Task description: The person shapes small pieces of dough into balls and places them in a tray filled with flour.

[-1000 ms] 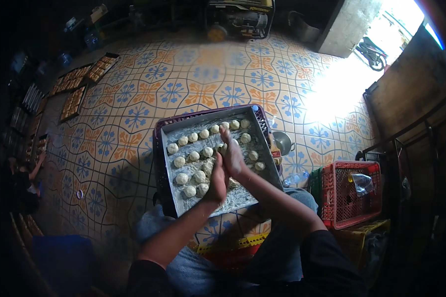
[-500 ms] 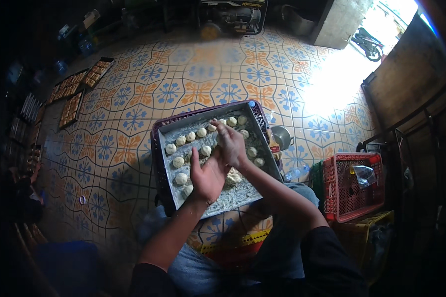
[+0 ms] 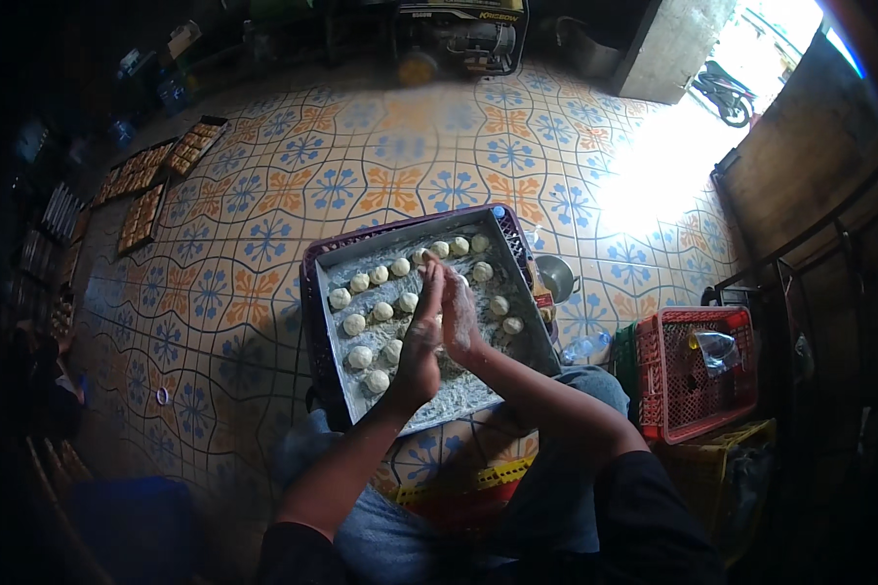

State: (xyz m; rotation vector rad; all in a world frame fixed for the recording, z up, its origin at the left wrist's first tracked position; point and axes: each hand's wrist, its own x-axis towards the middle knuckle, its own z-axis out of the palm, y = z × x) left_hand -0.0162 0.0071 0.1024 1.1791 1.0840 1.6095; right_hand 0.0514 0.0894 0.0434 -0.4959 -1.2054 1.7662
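Note:
My left hand (image 3: 421, 349) and my right hand (image 3: 458, 317) are raised over a floured metal tray (image 3: 458, 402), palm against palm, fingers straight and pointing away from me. Flour whitens the right hand. Whatever lies between the palms, if anything, is hidden. Round dough balls sit in the tray: a row along the far side, including a dough ball (image 3: 400, 266), and more at the left, such as a dough ball (image 3: 359, 357). On the right side rests another dough ball (image 3: 513, 325). My hands and wrists cover the tray's middle.
The tray rests on a purple plastic crate (image 3: 310, 292). Right of it stand a metal pot (image 3: 556, 277) and a red crate (image 3: 698, 409). Filled baking trays (image 3: 142, 216) lie on the tiled floor at left. A generator (image 3: 458, 44) stands at the back.
My hands have turned from a crossed hold, left palm up under the right, to upright palms pressed together. More dough balls show at the tray's left; the loose dough lump is now hidden.

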